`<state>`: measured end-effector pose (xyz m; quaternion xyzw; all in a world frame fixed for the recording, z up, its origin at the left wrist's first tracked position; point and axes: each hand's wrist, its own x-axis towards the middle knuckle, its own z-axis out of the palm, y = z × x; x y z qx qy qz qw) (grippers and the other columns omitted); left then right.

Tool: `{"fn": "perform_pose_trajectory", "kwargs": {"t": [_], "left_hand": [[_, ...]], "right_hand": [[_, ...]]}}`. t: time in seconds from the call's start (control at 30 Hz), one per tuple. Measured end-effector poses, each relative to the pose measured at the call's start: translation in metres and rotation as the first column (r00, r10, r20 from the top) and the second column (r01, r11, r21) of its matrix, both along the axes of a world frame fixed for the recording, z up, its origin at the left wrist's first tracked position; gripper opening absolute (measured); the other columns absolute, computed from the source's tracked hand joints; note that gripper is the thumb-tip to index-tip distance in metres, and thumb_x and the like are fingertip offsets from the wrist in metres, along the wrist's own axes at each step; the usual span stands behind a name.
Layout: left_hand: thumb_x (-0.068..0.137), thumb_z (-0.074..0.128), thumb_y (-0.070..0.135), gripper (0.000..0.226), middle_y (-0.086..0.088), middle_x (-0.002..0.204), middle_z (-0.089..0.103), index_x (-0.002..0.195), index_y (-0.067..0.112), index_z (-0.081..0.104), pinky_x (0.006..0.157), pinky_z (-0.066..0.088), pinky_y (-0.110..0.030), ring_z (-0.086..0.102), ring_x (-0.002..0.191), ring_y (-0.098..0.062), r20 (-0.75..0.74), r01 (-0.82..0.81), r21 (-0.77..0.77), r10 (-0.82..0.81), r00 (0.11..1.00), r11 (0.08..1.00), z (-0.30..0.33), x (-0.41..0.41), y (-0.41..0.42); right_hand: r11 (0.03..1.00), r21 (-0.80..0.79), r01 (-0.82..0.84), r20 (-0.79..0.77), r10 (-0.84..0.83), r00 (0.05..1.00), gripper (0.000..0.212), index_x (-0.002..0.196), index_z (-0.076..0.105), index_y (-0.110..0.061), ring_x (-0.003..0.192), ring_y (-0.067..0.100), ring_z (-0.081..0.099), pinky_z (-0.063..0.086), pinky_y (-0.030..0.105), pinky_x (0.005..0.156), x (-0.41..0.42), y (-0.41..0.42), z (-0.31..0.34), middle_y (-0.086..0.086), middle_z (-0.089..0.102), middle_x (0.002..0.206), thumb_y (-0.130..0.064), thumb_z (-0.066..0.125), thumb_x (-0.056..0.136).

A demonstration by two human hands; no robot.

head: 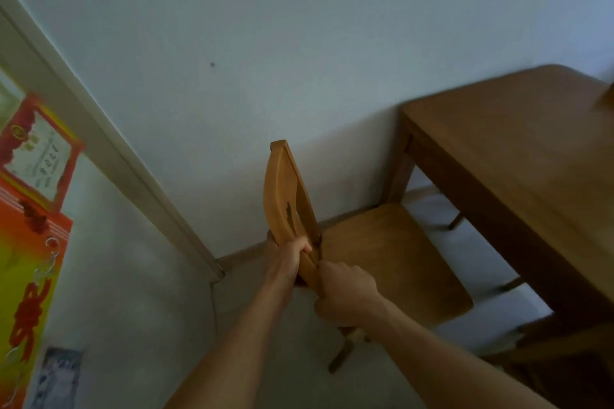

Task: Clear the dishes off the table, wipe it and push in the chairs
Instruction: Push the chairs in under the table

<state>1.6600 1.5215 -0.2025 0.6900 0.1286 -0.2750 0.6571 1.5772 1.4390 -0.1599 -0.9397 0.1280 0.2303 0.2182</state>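
The chair (372,242) is warm honey-coloured wood, smooth with a soft satin sheen, and its backrest shows a dark chipped patch where the finish has broken. The worktop (518,156) is a darker brown wood, smooth and faintly glossy. Behind them the wall (265,26) is matt painted plaster, and the red and yellow poster (30,242) looks like glossy paper.

chair: we see a light-brown wooden chair with a curved slatted back (285,196), seat facing the table, partly under its edge | table: brown wooden rectangular table (518,149), top bare, corner near the wall
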Motion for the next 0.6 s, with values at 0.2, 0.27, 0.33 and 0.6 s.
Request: {"fn": "perform_pose_trajectory", "kwargs": {"t": [0.2, 0.27, 0.33, 0.6], "left_hand": [[0.053, 0.065, 0.019, 0.068, -0.013, 0.099, 0.067, 0.119, 0.026, 0.052, 0.055, 0.059, -0.046, 0.066, 0.085, -0.034, 0.008, 0.001, -0.007, -0.001, 1.000, 1.000, -0.003, -0.006, -0.091], [0.065, 0.066, 0.013, 0.061, -0.011, 0.098, 0.065, 0.122, 0.026, 0.049, 0.051, 0.057, -0.042, 0.065, 0.081, -0.031, 0.000, 0.014, -0.015, -0.014, 1.000, 1.000, -0.002, -0.011, -0.123], [0.070, 0.066, 0.013, 0.063, -0.008, 0.100, 0.062, 0.127, 0.028, 0.044, 0.053, 0.057, -0.041, 0.064, 0.081, -0.029, -0.025, 0.034, -0.012, -0.035, 0.999, 0.999, -0.001, -0.016, -0.153], [0.078, 0.065, 0.015, 0.066, -0.005, 0.103, 0.057, 0.134, 0.033, 0.035, 0.078, 0.057, -0.054, 0.060, 0.092, -0.029, -0.095, 0.087, -0.030, -0.089, 0.991, 0.996, -0.016, -0.028, -0.241]], "right_hand": [[0.995, -0.055, 0.082, -0.003, -0.082, 0.997, 0.018, 0.107, 0.056, -0.021, 0.082, 0.015, 0.060, 0.049, 0.027, 0.070, -0.008, -0.084, -0.004, -0.004, 0.061, 0.095, -0.026, 0.059, 0.090], [0.992, -0.046, 0.121, 0.003, -0.121, 0.993, 0.015, 0.105, 0.056, -0.023, 0.079, 0.012, 0.061, 0.045, 0.024, 0.065, -0.012, -0.116, -0.005, -0.005, 0.062, 0.091, -0.031, 0.058, 0.092], [0.987, -0.025, 0.159, -0.007, -0.160, 0.987, 0.015, 0.103, 0.058, -0.024, 0.072, 0.009, 0.058, 0.043, 0.021, 0.059, -0.017, -0.144, -0.003, -0.006, 0.061, 0.086, -0.034, 0.058, 0.093], [0.980, -0.097, 0.173, -0.020, -0.176, 0.984, 0.020, 0.111, 0.058, -0.022, 0.084, 0.014, 0.063, 0.051, 0.026, 0.069, -0.032, -0.227, -0.011, -0.003, 0.064, 0.096, -0.030, 0.057, 0.093]]}}
